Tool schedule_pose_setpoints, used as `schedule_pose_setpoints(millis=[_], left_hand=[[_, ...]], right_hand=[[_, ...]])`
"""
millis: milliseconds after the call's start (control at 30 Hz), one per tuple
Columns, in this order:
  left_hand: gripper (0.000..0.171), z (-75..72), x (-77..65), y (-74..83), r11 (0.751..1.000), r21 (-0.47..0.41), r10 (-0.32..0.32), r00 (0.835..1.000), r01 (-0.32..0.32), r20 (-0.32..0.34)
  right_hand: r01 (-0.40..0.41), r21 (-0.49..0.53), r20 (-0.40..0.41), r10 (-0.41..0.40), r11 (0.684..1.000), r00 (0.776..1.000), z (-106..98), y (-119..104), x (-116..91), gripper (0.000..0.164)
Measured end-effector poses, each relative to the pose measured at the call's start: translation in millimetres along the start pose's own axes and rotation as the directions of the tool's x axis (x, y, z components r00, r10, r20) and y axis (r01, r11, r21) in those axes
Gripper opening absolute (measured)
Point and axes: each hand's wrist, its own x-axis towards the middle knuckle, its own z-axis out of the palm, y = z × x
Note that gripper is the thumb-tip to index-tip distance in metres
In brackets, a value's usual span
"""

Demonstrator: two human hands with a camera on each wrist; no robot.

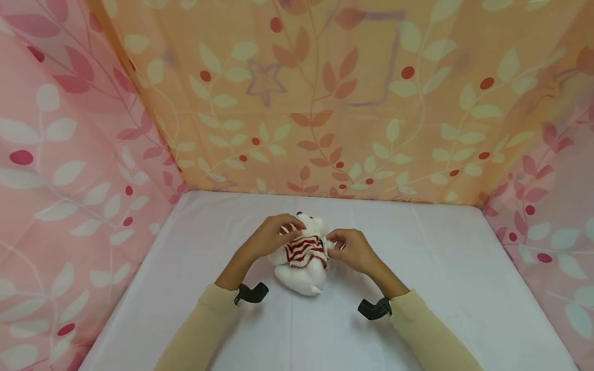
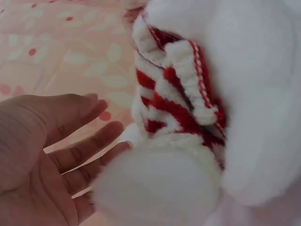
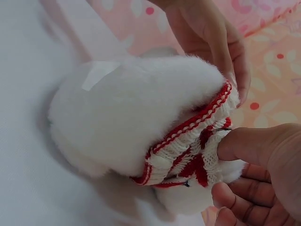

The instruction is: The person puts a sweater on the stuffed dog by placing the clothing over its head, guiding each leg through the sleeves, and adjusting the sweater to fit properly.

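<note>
A white plush bear [image 1: 297,280] lies on the white table, its head toward the back curtain. It wears a red-and-white striped knit sweater [image 1: 305,251]. At the bear's left side in the head view is my left hand [image 1: 271,237]; the left wrist view shows its fingers [image 2: 80,150] nearly straight, tips partly behind a furry white limb [image 2: 160,188]. On the other side my right hand [image 1: 353,251] pinches the sweater's edge by the bear's arm. Its thumb [image 3: 247,146] presses on the ribbed knit in the right wrist view, the other fingers bent below it.
The table [image 1: 195,226] is covered in a white cloth. An orange leaf-patterned curtain [image 1: 297,103] hangs along its back edge, with pink curtains [image 1: 69,180] on both sides. Black wrist cameras [image 1: 252,292] are strapped on both wrists.
</note>
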Motion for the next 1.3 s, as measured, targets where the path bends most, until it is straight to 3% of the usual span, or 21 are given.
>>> schedule_pose_setpoints(millis=[300,600,800,900,1000,1067,1133,1233,1300], left_hand=[[0.011,13.8,19.3,-12.3,0.985,0.153,-0.084,0.996,0.081,0.019],[0.012,9.9,11.8,-14.1,0.953,0.264,-0.122,0.987,0.146,-0.106],[0.008,5.8,7.9,-17.7,0.918,0.348,-0.124,0.971,0.19,-0.204],[0.004,4.5,7.6,-20.4,0.91,0.362,-0.129,0.968,0.202,-0.216],[0.007,3.9,7.2,-23.0,0.937,0.289,-0.154,0.976,0.195,-0.157],[0.007,3.5,5.9,-24.7,0.964,0.19,-0.175,0.981,0.188,-0.082],[0.009,3.5,2.9,-27.0,0.974,0.083,-0.208,0.978,0.209,-0.023],[0.021,3.7,-3.8,-30.8,0.956,-0.067,-0.284,0.958,0.286,0.034],[0.026,4.6,-7.8,-33.7,0.926,-0.168,-0.33,0.941,0.338,0.076]], right_hand=[[0.046,0.008,0.001,-0.046,0.999,0.999,2.8,0.0,0.1,0.019],[0.015,0.029,-0.006,-0.014,0.999,1.0,5.4,-0.9,-5.2,0.019],[0.054,0.022,-0.004,-0.054,0.998,0.999,3.5,-1.8,-8.4,0.018],[0.064,0.011,-0.01,-0.064,0.998,0.998,0.6,-1.5,-10.0,0.018],[0.052,0.01,-0.015,-0.051,0.999,0.999,-2.0,-0.6,-11.2,0.019],[0.042,0.008,-0.021,-0.041,0.999,0.999,-3.9,0.9,-12.5,0.019],[0.026,0.0,-0.028,-0.026,1.0,0.999,-5.5,4.2,-13.6,0.019],[-0.008,-0.003,-0.038,0.008,1.0,0.999,-8.5,10.4,-15.8,0.02],[-0.032,0.007,-0.042,0.033,0.999,0.999,-10.5,14.9,-16.6,0.021]])
